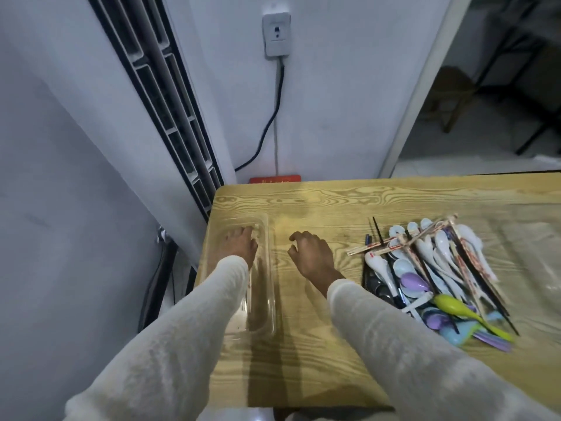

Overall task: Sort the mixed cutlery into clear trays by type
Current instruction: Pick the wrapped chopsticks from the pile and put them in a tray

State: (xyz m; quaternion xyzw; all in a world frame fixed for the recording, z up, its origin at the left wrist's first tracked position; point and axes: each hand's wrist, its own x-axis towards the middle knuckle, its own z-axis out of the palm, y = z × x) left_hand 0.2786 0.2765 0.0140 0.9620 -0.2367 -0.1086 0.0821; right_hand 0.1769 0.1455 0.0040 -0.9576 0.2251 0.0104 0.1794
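A clear plastic tray (267,299) lies lengthwise near the table's left edge. My left hand (238,247) rests inside it at its far end, fingers fairly straight against the bottom. My right hand (309,253) hovers just right of that tray over bare wood, fingers loosely curled and holding nothing. Mixed cutlery (434,278) is heaped to the right: white ceramic spoons, purple and green plastic spoons, wrapped and black chopsticks. Another clear tray (528,256) lies at the far right, faint against the wood.
The wooden table (318,360) stands against a white wall with a socket (276,34) and a hanging black cable (267,126). A tall white air conditioner (170,117) is at the left. An open doorway with chairs is at the back right.
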